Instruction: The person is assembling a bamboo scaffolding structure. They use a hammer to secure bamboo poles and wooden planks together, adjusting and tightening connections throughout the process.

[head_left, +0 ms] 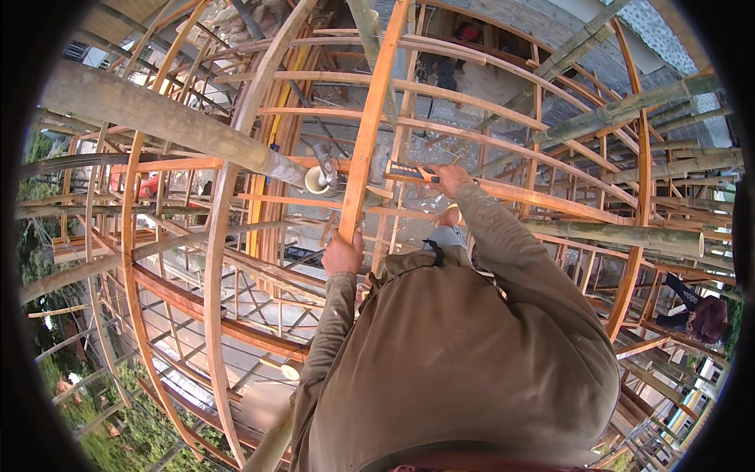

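Observation:
My left hand (343, 253) is wrapped round the lower end of a long squared timber (373, 118), which slants up and away in front of me. To its right, my right hand (451, 179) is closed on a tool with an orange-and-black handle (411, 171), held level and pointing at the timber. Beyond the timber, a grey metal piece (324, 164) shows beside the open end of a thick bamboo pole (267, 161). The timber hides whatever lies between, so I cannot tell whether that piece belongs to the tool.
Curved wooden battens (472, 98) and upright timbers (220, 275) form an open frame around me. Bamboo poles cross it, one ending at the right (668, 238). Ground shows far below through the gaps. Another person (704, 318) is at the far right.

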Demonstrator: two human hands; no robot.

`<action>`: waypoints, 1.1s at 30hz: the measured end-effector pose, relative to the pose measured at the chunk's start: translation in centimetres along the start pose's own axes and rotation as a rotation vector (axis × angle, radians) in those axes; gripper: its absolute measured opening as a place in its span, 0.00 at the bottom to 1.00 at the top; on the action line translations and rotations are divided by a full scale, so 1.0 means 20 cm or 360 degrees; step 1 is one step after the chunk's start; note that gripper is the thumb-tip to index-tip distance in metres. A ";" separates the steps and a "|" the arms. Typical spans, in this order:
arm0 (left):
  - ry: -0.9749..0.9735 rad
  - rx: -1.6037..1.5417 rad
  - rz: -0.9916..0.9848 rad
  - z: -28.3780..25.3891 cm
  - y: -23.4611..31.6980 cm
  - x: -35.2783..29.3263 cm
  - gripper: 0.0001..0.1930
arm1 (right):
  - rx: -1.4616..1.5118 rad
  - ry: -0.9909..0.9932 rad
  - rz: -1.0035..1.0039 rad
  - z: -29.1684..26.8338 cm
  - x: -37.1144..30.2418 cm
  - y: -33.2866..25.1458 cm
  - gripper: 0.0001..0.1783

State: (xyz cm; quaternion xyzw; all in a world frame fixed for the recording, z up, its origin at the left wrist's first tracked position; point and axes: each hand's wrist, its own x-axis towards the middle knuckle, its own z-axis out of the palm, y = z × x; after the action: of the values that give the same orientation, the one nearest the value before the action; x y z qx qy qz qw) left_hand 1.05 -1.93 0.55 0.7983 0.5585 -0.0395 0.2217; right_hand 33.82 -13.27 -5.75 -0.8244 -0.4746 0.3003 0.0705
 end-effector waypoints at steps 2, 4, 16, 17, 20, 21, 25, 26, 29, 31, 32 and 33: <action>-0.0017 0.0043 -0.0029 0.00 0.00 0.01 0.32 | 0.0026 -0.0042 -0.0021 -0.02 0.01 0.01 0.37; 0.0018 -0.0006 -0.0003 0.01 0.02 0.05 0.32 | 0.0035 -0.0033 -0.0046 -0.05 0.05 0.02 0.38; 0.0073 0.0003 0.0020 0.02 0.04 0.05 0.31 | -0.0033 0.0037 -0.0061 -0.01 0.06 0.03 0.41; 0.0074 0.0019 0.0016 0.03 0.04 0.05 0.31 | -0.0058 0.0043 -0.0054 -0.01 0.06 0.03 0.41; 0.0107 0.0027 0.0023 0.04 0.04 0.05 0.31 | -0.0042 0.0089 -0.0126 0.01 0.06 0.06 0.41; 0.0123 0.0026 0.0031 0.04 0.03 0.05 0.31 | 0.0007 0.0106 -0.0163 0.01 0.06 0.06 0.41; 0.0086 -0.0014 0.0009 0.04 0.01 0.06 0.31 | 0.0061 0.0067 -0.0178 -0.01 0.06 0.06 0.40; 0.0086 -0.0017 0.0014 0.05 0.00 0.06 0.32 | 0.0039 0.0060 -0.0178 -0.01 0.06 0.06 0.39; 0.0109 -0.0013 0.0012 0.06 0.00 0.06 0.32 | -0.0007 0.0073 -0.0175 -0.02 0.06 0.05 0.37; 0.0138 0.0022 0.0036 0.06 0.00 0.06 0.31 | -0.0080 0.0071 -0.0144 -0.02 0.06 0.04 0.37; 0.0143 -0.0008 0.0044 0.06 0.00 0.06 0.31 | -0.0114 0.0082 -0.0133 -0.01 0.06 0.03 0.36; 0.0143 -0.0016 0.0043 0.06 0.00 0.06 0.31 | -0.0132 0.0086 -0.0115 -0.01 0.05 0.03 0.36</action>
State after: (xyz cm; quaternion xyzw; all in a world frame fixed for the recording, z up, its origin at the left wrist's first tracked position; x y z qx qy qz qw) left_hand 1.82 -1.34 -0.88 0.8056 0.5573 0.0022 0.2010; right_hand 34.76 -12.68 -6.27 -0.8168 -0.5139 0.2554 0.0598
